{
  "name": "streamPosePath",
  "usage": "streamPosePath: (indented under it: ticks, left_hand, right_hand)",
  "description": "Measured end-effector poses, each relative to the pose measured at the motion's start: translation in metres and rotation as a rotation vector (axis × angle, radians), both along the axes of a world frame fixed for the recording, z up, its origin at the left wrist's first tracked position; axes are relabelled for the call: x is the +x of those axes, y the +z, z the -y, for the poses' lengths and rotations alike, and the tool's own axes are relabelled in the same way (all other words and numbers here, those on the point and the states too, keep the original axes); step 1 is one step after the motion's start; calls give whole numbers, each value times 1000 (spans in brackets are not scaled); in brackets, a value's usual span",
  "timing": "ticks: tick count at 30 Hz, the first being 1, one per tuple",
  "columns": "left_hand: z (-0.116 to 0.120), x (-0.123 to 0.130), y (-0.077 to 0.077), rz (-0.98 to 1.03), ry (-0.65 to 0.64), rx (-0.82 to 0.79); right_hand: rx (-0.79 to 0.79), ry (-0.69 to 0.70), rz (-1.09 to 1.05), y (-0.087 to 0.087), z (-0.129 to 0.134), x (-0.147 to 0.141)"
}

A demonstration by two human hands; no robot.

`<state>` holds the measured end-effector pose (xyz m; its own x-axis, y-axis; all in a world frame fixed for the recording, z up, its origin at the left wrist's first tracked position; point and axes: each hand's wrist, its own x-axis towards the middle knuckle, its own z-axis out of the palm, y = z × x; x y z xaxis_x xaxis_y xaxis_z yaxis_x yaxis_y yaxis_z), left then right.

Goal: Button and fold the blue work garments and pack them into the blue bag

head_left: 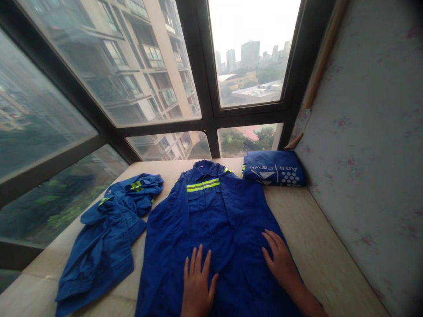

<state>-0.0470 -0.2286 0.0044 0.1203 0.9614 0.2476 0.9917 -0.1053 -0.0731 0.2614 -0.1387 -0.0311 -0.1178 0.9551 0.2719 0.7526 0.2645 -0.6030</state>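
Observation:
A blue work jacket (pixel 211 220) with yellow-green reflective stripes across the chest lies spread out, its collar toward the window. Its sleeves are laid in over the front. My left hand (pixel 197 281) rests on the lower middle of the jacket, fingers spread and pointing away from me. On the jacket's right side, near its edge, lies my right hand (pixel 279 259), open too, with thumb and fingers apart. Neither hand grips the cloth. The jacket's lower hem is out of view.
To the left lies a second, crumpled blue jacket (pixel 105 233). A folded blue bundle (pixel 274 169) with white printing sits at the back right, against the patterned wall (pixel 360 176). Dark-framed windows (pixel 208 88) rise behind the pale ledge (pixel 317 229).

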Motion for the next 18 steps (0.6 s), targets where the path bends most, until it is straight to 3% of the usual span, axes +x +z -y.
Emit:
streamPosePath:
  ticks: [5, 11, 15, 18]
  left_hand:
    - [25, 37, -8, -13, -187, -2]
    - [26, 42, -6, 108, -124, -66]
    - [24, 73, 9, 431, -144, -134]
    - [23, 116, 25, 787, -227, -331]
  right_hand:
    - [-113, -193, -136, -12, 28, 50]
    - [-491, -254, -414, -8, 53, 79]
    - [-673, -215, -537, -4, 58, 84]
    - [-729, -163, -571, 1, 59, 81]
